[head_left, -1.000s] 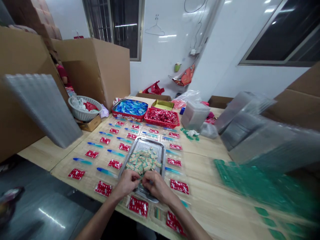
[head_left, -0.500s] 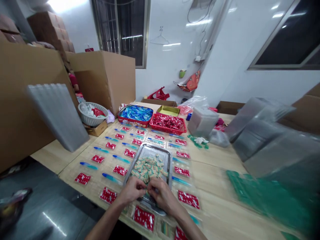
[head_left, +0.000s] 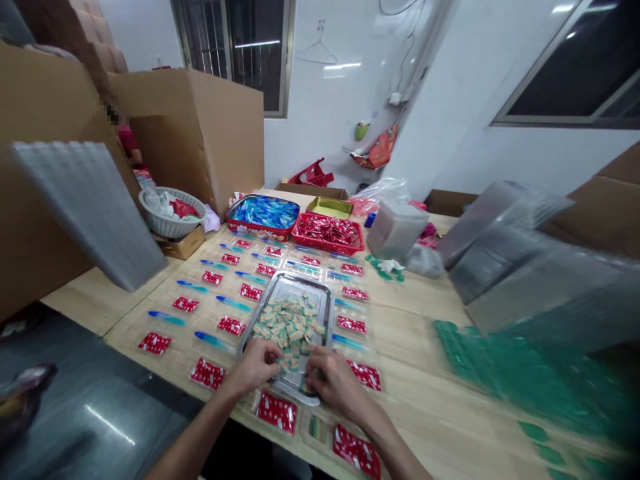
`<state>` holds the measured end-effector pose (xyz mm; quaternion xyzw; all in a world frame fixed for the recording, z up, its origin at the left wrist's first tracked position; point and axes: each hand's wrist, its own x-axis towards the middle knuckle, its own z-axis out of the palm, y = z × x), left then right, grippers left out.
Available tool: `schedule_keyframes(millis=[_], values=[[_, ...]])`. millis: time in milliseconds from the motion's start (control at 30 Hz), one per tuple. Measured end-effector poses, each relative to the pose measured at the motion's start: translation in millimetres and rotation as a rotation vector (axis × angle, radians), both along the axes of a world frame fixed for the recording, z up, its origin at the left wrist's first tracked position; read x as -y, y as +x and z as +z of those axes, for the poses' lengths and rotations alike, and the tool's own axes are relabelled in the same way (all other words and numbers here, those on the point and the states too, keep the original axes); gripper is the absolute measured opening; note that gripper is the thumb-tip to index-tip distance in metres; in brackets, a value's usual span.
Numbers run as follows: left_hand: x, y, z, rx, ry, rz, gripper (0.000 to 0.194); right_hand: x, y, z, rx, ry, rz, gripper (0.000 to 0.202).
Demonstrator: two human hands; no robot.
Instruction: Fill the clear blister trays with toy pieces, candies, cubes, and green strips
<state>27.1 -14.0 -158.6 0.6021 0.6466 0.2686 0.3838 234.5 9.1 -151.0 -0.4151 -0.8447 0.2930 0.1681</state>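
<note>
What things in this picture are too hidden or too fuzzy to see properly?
- Head view: whatever the left hand and right hand pinch is covered by their own fingers.
- Head view: the small packets in the metal tray are too small to read.
- Head view: the green sheets and clear plastic stacks at right are blurred.
- Head view: the person behind the cardboard box is mostly hidden by it.

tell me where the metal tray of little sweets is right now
The metal tray sits mid-table in the head view, its near end under the left hand and right hand.
</note>
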Motion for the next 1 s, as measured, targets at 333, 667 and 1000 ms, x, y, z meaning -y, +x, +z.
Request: schedule_keyframes(millis=[333, 667, 1000], values=[[5, 8, 15.8, -0.123, 0.082, -0.031, 0.024, 5, -3, -5.4, 0.070, 0.046, 0.049, 0.018], [6, 8, 15.1, -0.109, 0.091, -0.030, 0.021, 9, -4, -11.7, 0.118, 0.129, 0.067, 0.015], [6, 9, 21.6, -0.129, 0.050, -0.090, 0.025, 8, -13, -0.1, -0.189, 0.081, 0.130, 0.018]])
